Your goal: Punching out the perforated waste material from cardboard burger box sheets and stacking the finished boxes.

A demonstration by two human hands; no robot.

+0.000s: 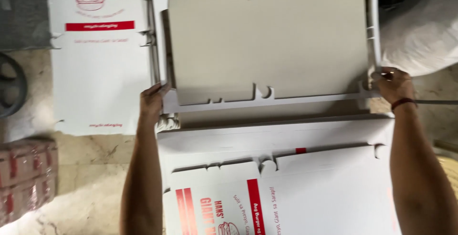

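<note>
Two hands hold one flat cardboard sheet [267, 39], grey side up w/ white border, above a stack of printed box blanks [286, 187]. Looks mid-lift or mid-placing; next move prob needs edges kept level & square. Left hand [152, 99] pinches near-left corner, right hand [393, 85] grips right edge, fingers curled. Both arms stretched fwd, well apart. Another printed blank [100, 58] lies left on floor [90, 178].

Mottled beige stone floor [90, 168]
</note>
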